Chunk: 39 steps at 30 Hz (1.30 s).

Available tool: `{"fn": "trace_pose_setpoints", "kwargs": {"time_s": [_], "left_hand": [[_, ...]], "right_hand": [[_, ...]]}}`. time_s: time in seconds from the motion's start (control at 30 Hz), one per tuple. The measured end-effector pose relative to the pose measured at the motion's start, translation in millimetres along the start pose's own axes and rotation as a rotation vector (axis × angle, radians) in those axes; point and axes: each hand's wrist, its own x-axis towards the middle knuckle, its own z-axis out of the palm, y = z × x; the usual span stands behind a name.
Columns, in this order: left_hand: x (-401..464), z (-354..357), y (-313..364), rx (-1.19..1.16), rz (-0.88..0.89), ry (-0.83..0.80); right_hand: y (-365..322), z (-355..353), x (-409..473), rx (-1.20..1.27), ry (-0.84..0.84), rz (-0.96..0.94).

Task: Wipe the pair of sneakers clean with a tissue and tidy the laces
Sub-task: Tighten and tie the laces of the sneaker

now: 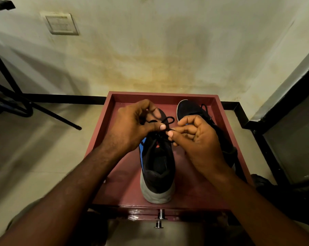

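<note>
we note a maroon tray (112, 110) against a stained wall (150, 50). near sneaker (157, 167) mid-tray, second sneaker (189, 108) by its right edge. left hand (132, 125) and right hand (201, 141) pinch the black lace (168, 119), each grip curled.

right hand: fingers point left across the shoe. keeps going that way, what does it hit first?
Most likely the left hand: the right hand already pinches the black lace almost thumb to thumb with it, above the near sneaker. Depth is unclear.

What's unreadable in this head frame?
- Near sneaker toe and lace eyelets: behind the left hand.
- Far sneaker middle and heel: behind the right hand.
- How far the black lace knot is tied: covered by fingers.
- Red tongue logo: too small.
- Tissue: none visible.
</note>
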Motion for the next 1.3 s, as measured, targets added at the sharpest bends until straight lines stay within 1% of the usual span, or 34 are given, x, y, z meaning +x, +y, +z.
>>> {"fn": "trace_pose_setpoints", "kwargs": {"time_s": [0.07,0.13,0.23,0.3,0.33,0.37,0.43,0.5,0.57,0.63,0.77,0.97,1.17,1.23,1.3], "left_hand": [[0,-1,-1,0.104,0.042,-0.015],[-1,-3,2,0.223,0.122,-0.057],[0,-5,5,0.487,0.263,-0.155],[1,-5,4,0.573,0.281,-0.223],[1,-4,3,0.537,0.252,-0.261],[1,-3,2,0.435,0.191,-0.302],[-1,-2,-1,0.139,0.002,-0.368],[-3,1,-5,-0.113,-0.182,-0.373],[-3,3,-8,-0.226,-0.267,-0.337],[-3,5,-7,-0.246,-0.296,-0.309],[-2,4,-3,-0.308,-0.315,-0.314],[-3,6,1,-0.303,-0.296,-0.279],[-3,3,4,-0.319,-0.324,-0.237],[-2,-2,6,-0.27,-0.317,-0.185],[-1,-9,2,-0.124,-0.315,-0.136]], "right_hand": [[2,0,0,-0.039,0.042,-0.052],[3,1,0,-0.103,0.061,-0.118],[5,1,-2,-0.179,0.079,-0.218],[5,0,-2,-0.195,0.096,-0.256],[6,-1,-1,-0.195,0.102,-0.266],[6,-1,-1,-0.188,0.104,-0.267],[7,-2,0,-0.186,0.094,-0.263],[8,0,-1,-0.231,0.082,-0.273],[8,3,-2,-0.293,0.08,-0.314],[6,3,-4,-0.348,0.067,-0.372],[3,3,-6,-0.324,0.042,-0.43],[3,0,-4,-0.42,0.096,-0.514],[1,-1,-3,-0.486,0.156,-0.487],[2,-1,-3,-0.503,0.164,-0.47],[3,-2,-2,-0.496,0.184,-0.437]]}}
